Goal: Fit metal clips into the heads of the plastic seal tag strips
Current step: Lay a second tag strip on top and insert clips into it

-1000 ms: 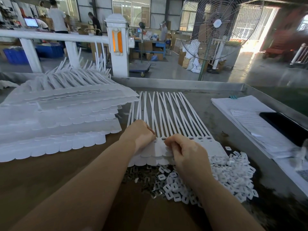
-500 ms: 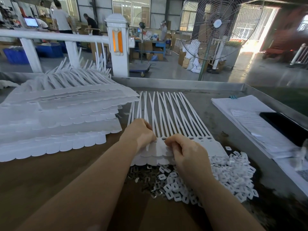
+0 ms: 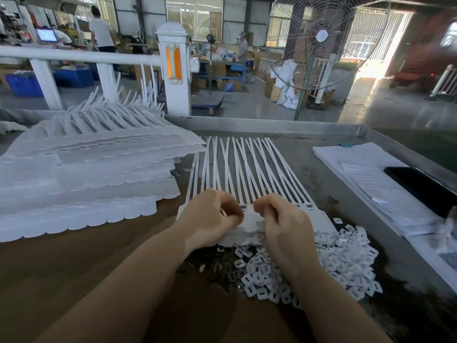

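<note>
both hands working at the heads of the tag strips, one head further along

since a second ago my left hand (image 3: 210, 214) and right hand (image 3: 279, 219) have drawn a little apart, so one strip head (image 3: 243, 207) with its slot now shows between them; i judge i am moving to seat the next clip there. both hands have curled fingers pressing on the fanned plastic seal tag strips (image 3: 237, 169) in the middle of the surface (image 3: 61, 268); my left fingers seem to pinch something small and pale, but i cannot tell if it is a clip. the loose metal clips (image 3: 217, 271) lie dark near the front edge, mixed with white plastic pieces (image 3: 346, 258). the big stack of strips (image 3: 86, 174) fills the left side. papers (image 3: 366, 174) lie at the right edge; their writing is too small to read, and i see no brand.
</note>
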`<state>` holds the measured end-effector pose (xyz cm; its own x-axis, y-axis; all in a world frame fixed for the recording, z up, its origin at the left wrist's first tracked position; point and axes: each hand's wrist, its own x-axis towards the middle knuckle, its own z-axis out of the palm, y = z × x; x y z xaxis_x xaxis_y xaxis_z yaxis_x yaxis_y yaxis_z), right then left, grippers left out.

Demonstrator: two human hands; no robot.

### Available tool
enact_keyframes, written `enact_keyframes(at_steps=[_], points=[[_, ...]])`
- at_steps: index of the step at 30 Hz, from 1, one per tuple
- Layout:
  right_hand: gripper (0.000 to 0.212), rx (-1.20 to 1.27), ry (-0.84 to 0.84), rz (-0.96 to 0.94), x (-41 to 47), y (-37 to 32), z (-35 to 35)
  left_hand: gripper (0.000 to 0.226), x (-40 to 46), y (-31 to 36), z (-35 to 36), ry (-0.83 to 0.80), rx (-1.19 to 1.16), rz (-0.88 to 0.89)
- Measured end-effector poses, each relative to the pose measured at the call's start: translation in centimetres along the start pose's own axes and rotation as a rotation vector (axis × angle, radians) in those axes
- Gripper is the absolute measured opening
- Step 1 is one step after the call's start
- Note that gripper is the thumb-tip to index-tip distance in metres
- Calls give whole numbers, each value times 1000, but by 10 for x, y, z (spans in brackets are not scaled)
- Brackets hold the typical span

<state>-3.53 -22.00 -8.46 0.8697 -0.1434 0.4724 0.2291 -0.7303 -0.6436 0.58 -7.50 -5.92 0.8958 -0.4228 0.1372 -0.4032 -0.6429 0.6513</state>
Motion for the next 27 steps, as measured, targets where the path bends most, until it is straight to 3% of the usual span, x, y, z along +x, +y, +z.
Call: enact_keyframes(at_steps=[3, 6, 17, 27], points=[[21, 11, 10, -8, 0, 0, 0, 10, -9, 9, -1, -189, -7, 142], [22, 26, 19, -3, -1, 0, 0, 11, -12, 9, 0, -272, 61, 205], [22, 1, 4, 20, 0, 1, 1, 14, -14, 2, 4, -234, 130, 232], [21, -90, 92, 76, 1, 4, -1, 14, -13, 0, 8, -240, 117, 262]])
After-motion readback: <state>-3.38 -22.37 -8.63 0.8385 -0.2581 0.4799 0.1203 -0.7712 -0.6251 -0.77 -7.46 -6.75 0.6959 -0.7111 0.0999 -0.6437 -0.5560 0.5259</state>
